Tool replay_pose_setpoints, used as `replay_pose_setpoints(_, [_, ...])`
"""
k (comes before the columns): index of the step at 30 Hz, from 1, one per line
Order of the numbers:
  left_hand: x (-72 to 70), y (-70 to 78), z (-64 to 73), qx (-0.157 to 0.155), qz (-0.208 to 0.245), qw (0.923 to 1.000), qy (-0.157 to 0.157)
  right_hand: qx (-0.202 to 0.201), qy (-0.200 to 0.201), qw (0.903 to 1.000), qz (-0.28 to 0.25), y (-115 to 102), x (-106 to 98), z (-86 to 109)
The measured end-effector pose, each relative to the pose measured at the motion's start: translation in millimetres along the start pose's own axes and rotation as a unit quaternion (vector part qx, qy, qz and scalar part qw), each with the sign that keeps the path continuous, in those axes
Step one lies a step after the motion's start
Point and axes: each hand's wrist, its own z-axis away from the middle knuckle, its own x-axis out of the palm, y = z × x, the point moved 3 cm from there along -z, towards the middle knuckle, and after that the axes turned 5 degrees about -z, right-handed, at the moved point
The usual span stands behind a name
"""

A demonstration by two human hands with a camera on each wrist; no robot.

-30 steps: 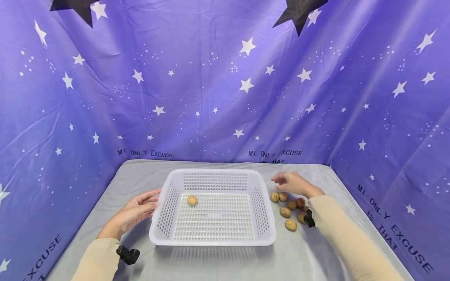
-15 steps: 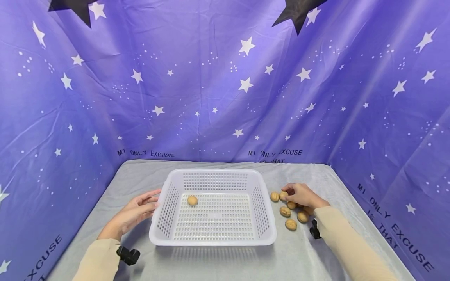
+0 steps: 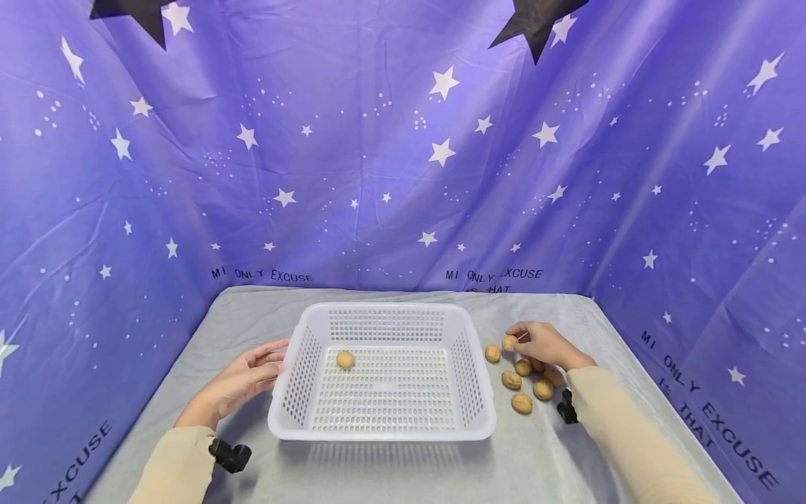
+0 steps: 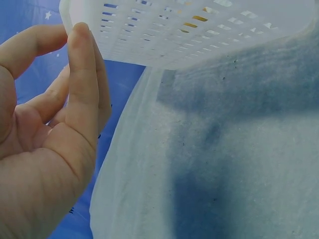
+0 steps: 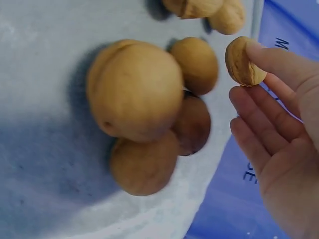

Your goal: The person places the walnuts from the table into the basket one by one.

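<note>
A walnut [image 3: 510,343] is pinched between thumb and fingers of my right hand [image 3: 546,344], raised a little above the pile; the right wrist view shows the held walnut [image 5: 243,62] at the fingertips. Several more walnuts [image 3: 543,389] lie on the cloth below and beside this hand, some partly hidden by it. A white perforated basket [image 3: 381,435] stands in the middle, with one walnut [image 3: 345,359] on its floor towards the left. My left hand [image 3: 242,381] touches the basket's left rim with fingertips and thumb, fingers fairly straight, as the left wrist view of the hand [image 4: 60,129] shows.
Grey cloth [image 3: 378,479] covers the table. Purple star-patterned curtains [image 3: 390,161] enclose it at the back and both sides. The basket's right wall [image 3: 469,378] rises between the loose walnuts and its inside. A black wrist camera [image 3: 229,456] sits on the left sleeve.
My right hand came down to the walnuts, took one between thumb and fingers and lifted it slightly. The left hand and the basket have stayed put.
</note>
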Motion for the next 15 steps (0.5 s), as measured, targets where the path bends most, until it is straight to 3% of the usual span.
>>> replay_pose_setpoints(15, [-1.1,2.3,-4.3,0.012,-0.001,0.9999,-0.011,-0.080,0.049,0.9955,0.008,-41,-36,-12.1])
